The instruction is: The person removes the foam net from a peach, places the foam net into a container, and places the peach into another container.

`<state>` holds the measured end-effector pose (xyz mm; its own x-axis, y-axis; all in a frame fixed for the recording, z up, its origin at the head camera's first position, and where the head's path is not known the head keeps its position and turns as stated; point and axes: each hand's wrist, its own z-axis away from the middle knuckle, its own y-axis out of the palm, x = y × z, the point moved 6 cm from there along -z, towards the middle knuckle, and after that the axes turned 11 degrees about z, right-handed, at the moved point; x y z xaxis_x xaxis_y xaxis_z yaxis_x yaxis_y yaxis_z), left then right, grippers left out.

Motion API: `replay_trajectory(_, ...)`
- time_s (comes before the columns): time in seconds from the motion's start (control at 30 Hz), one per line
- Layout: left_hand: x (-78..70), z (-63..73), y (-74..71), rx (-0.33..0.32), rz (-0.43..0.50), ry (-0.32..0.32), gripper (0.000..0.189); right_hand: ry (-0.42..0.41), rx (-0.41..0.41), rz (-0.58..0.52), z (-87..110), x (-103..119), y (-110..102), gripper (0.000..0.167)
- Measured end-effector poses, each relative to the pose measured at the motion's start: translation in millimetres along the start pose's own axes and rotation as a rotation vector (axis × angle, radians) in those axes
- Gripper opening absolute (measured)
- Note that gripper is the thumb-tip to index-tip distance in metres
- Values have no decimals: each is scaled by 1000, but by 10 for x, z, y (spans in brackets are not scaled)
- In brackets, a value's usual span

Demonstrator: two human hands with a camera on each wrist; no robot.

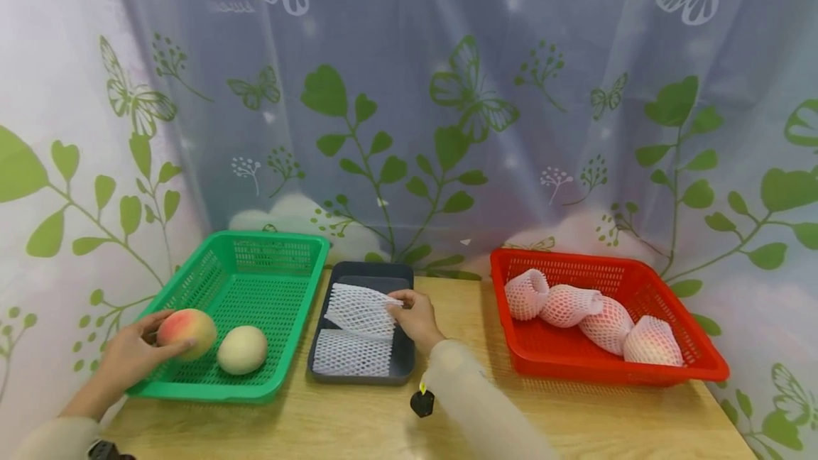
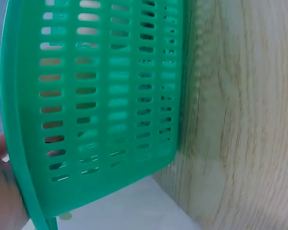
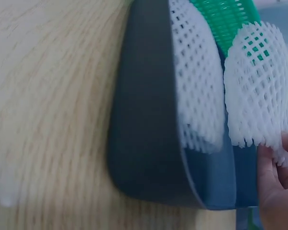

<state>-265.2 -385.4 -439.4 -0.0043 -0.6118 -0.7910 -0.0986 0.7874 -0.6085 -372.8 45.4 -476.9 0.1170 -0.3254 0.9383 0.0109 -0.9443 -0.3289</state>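
Observation:
My left hand [image 1: 131,355] grips a red-and-yellow peach [image 1: 194,332], thumb in front and fingers behind, at the left side of the green basket [image 1: 273,390]. A paler round peach [image 1: 242,350] lies beside it in the basket. In the left wrist view, the basket wall [image 2: 98,110] hides most of that hand's work. With thumb and fingers, my right hand [image 1: 418,319] pinches the right end of a white foam net sleeve [image 3: 259,88] above the dark grey tray [image 1: 377,272]. Another flat foam net [image 1: 353,355] lies in the tray's near part.
On the right stands a red basket [image 1: 556,368] with several peaches [image 1: 610,325] in pinkish foam nets. All containers rest on a wooden table [image 1: 358,421]. Behind it hangs a curtain [image 1: 409,112] printed with leaves and butterflies. A small black tag [image 1: 422,402] shows by the right sleeve.

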Motion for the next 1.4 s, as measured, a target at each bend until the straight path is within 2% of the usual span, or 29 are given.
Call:
replay_trajectory(0.2, 40, -57, 24, 66, -76, -30, 85, -9, -79, 160, 24, -16, 33, 14)
replay_trajectory(0.33, 45, -77, 49, 98, -113, -42, 85, -21, -93, 259, 39, -24, 84, 12)
replay_trajectory(0.53, 32, -80, 84, 141, -117, -60, 86, -57, -155, 424, 99, -10, 104, 11)
replay_trajectory(0.67, 32, -87, 106, 170, -122, -75, 88, -110, -194, 529, 111, -1, 123, 17)
replay_trajectory(0.9, 52, -106, 128, 203, -125, -114, 94, -266, -160, 624, 139, 101, 198, 28)
replay_trajectory(1.03, 60, -107, 125, 207, -121, -123, 94, -336, -66, 685, 176, 180, 272, 29)
replay_trajectory(1.23, 62, -105, 106, 205, -126, -123, 94, -462, 236, 896, 335, 233, 536, 45)
replay_trajectory(1.3, 67, -110, 101, 204, -129, -122, 94, -466, 349, 921, 395, 212, 618, 52)
replay_trajectory(1.4, 68, -118, 100, 204, -133, -114, 94, -416, 497, 928, 463, 148, 695, 59)
